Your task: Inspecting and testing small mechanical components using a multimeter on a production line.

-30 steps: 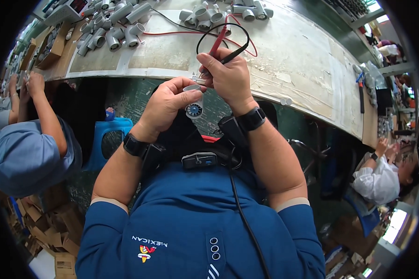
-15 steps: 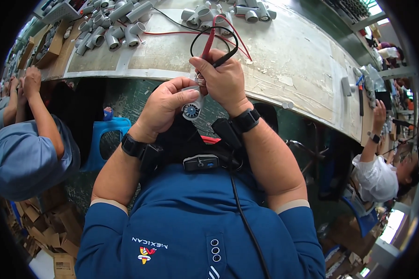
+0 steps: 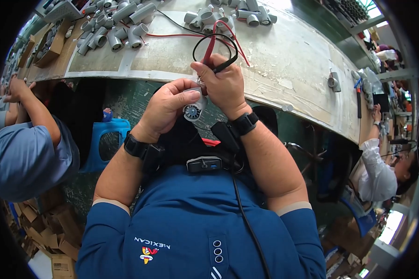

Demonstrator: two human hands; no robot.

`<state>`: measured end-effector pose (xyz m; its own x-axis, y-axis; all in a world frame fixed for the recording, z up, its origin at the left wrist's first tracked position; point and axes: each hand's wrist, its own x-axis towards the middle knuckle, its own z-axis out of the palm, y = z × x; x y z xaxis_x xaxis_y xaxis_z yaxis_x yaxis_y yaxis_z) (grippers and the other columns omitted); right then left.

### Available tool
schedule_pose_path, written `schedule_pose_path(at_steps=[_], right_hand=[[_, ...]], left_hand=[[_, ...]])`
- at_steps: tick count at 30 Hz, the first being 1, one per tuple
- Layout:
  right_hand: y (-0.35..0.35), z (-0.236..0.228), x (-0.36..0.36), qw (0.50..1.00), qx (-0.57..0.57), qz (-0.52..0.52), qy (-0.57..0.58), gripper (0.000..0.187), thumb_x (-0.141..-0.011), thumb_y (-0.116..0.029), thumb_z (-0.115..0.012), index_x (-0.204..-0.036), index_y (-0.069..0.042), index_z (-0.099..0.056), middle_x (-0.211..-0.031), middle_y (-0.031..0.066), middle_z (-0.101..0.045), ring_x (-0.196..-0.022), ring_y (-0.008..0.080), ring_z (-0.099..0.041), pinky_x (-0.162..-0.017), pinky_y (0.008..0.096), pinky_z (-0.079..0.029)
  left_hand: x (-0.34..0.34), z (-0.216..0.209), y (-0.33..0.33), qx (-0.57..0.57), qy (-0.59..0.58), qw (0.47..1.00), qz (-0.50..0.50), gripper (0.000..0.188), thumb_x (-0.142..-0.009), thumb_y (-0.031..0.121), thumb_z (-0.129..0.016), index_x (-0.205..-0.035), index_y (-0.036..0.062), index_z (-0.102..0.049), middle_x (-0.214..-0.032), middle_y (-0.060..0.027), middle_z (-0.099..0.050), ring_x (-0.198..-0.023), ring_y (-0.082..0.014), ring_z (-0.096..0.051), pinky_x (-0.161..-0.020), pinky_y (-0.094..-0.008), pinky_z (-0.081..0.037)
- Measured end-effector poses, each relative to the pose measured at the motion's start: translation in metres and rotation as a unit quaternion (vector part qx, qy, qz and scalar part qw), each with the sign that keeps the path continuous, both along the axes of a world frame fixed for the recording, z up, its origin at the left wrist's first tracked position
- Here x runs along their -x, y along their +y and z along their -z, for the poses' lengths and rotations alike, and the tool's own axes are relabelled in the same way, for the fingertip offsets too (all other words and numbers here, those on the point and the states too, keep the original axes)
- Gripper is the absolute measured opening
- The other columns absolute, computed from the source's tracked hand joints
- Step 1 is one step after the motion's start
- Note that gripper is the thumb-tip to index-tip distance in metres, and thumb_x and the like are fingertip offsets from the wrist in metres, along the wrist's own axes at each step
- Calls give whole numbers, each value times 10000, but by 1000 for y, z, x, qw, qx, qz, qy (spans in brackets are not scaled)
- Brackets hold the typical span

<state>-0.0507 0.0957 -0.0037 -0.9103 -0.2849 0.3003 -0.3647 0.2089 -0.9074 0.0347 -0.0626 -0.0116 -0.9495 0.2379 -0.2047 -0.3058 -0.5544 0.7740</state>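
My left hand (image 3: 174, 103) is closed around a light grey tubular housing (image 3: 201, 96), whose round end shows a small black-bladed fan (image 3: 192, 112). In my right hand (image 3: 226, 86) are a red test probe (image 3: 209, 50) and a black test probe (image 3: 226, 64), gripped together. Their tips point down to the top of the housing, where my fingers meet; the exact contact is hidden. The black lead (image 3: 195, 43) loops above my right hand, and the red lead (image 3: 172, 35) runs back over the table.
Several grey tubular parts (image 3: 116, 39) lie piled at the far side of the table (image 3: 284, 69). One stands apart (image 3: 334, 82) at the right, near pliers (image 3: 358, 97). Co-workers sit on both sides, beside a blue stool (image 3: 108, 139) at left. Cardboard boxes (image 3: 51, 228) lie lower left.
My hands and the probes stay almost in place. A grey part at the right now lies farther left and turned. The right co-worker's hand has drawn away, and the left co-worker's hand has shifted left.
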Motion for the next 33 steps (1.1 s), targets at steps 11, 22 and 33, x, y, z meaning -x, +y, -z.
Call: schedule_pose_path(at_steps=[11, 22, 33], right_hand=[[-3, 2, 1, 1000, 9, 8, -11, 250, -908, -245, -793, -815, -38, -687, -637, 43, -646, -568, 109, -590, -533, 295, -452], [0, 1, -1, 1000, -9, 11, -15, 192, -915, -165, -781, -811, -39, -680, -655, 14, -644, -583, 84, -565, -534, 270, -429], [-4, 5, -1, 999, 36, 3, -13, 256, -910, -200, -786, -786, -22, -650, -596, 73, -596, -518, 156, -534, -500, 336, -411]], left_hand=[[1, 2, -2, 12, -13, 1000, -6, 274, -974, 121, -707, -1215, 13, -633, -1050, -28, -698, -882, -87, -667, -799, -239, -552], [0, 2, 0, 46, -21, 999, -9, 269, -948, 178, -747, -1161, 36, -662, -954, 12, -677, -795, -47, -605, -703, -203, -486], [1, 7, -6, 56, -3, 998, 17, 322, -973, 152, -707, -1232, -17, -618, -1081, -65, -689, -921, -116, -676, -839, -269, -563]])
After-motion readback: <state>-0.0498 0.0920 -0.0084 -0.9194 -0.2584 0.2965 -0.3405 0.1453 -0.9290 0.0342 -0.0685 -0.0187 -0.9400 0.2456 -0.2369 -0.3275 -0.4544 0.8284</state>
